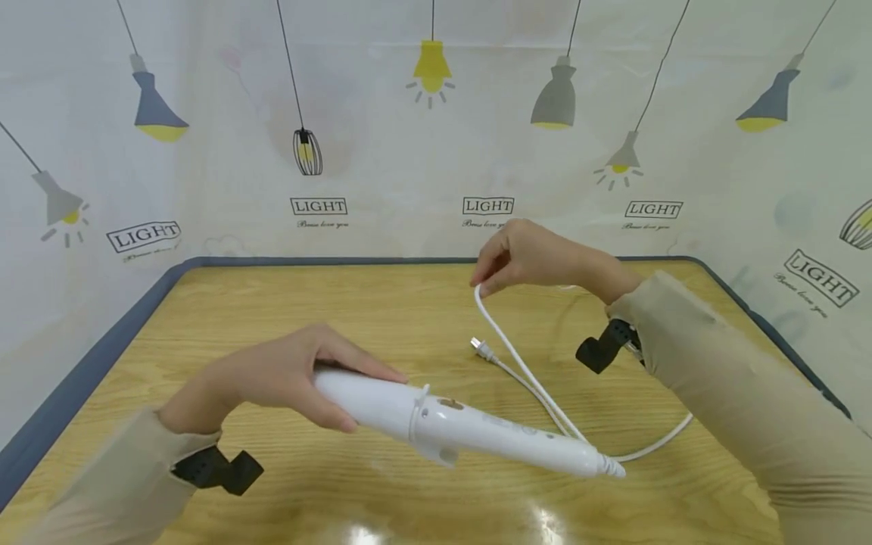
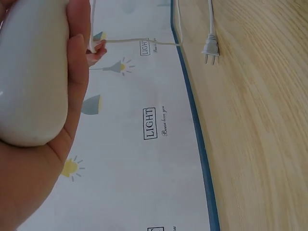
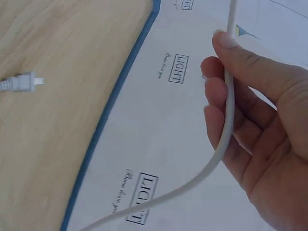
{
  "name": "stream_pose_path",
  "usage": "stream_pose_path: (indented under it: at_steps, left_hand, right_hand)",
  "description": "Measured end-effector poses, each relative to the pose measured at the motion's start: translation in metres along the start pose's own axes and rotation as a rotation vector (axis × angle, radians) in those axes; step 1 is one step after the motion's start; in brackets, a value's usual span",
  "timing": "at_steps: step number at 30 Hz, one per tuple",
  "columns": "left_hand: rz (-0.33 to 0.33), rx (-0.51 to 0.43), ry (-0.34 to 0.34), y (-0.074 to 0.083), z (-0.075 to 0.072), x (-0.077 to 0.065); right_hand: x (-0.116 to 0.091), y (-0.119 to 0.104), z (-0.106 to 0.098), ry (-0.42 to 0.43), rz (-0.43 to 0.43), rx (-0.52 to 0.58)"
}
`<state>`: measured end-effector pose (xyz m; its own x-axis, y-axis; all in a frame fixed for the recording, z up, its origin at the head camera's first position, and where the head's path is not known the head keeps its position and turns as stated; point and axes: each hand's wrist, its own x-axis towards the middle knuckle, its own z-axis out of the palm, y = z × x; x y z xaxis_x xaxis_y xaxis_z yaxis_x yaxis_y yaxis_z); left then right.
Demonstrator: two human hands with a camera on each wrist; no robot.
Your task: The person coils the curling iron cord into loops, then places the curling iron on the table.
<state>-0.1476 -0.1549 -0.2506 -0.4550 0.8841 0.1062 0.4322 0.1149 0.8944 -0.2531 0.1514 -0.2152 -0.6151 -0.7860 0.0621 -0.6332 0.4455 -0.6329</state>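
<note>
The plug (image 1: 484, 350) lies on the table (image 1: 306, 303), behind the tool (image 1: 504, 435). The wall (image 1: 381, 151) stands behind the table.

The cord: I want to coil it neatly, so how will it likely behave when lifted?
Probably flexible yet springy: in the right wrist view the cord bends in a smooth curve. Its smooth-looking surface may slip through the fingers of the right hand. The plug, unheld at its end, could drag or swing.

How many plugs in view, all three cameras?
1: the white two-prong plug, against the wooden tabletop, between the white device and the right hand in the head view. Both wrist views show apparently the same plug; no second shows.
</note>
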Motion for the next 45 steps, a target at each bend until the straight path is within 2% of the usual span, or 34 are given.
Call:
stream_pose_path:
  at_steps: [5, 11, 15, 20, 27, 32, 37, 41, 45]
  left_hand:
    - [-0.053, 0.073, 0.001, -0.010, 0.006, 0.005]
    - [-0.168, 0.112, 0.067, -0.021, 0.007, 0.007]
    - [-0.238, 0.168, 0.131, -0.025, 0.003, 0.008]
    - [-0.294, 0.197, 0.221, -0.028, -0.003, 0.014]
    - [-0.315, 0.226, 0.379, -0.030, -0.012, 0.018]
    - [-0.327, 0.188, 0.475, -0.027, -0.017, 0.015]
    - [-0.363, 0.146, 0.559, -0.019, -0.023, 0.012]
    - [-0.334, 0.154, 0.599, -0.012, -0.029, 0.012]
    - [-0.286, 0.134, 0.638, -0.005, -0.033, 0.012]
  right_hand:
    - [-0.005, -0.016, -0.014, 0.065, -0.060, -0.144]
    - [-0.022, -0.039, -0.028, 0.138, -0.070, -0.285]
    - [-0.035, -0.054, -0.034, 0.168, -0.100, -0.365]
    - [-0.053, -0.075, -0.033, 0.202, -0.157, -0.414]
    - [-0.082, -0.095, -0.020, 0.247, -0.176, -0.528]
    - [-0.102, -0.092, -0.009, 0.310, -0.197, -0.579]
    - [-0.119, -0.081, 0.003, 0.380, -0.187, -0.567]
    - [-0.127, -0.068, 0.011, 0.450, -0.197, -0.536]
    - [-0.131, -0.054, 0.020, 0.492, -0.193, -0.460]
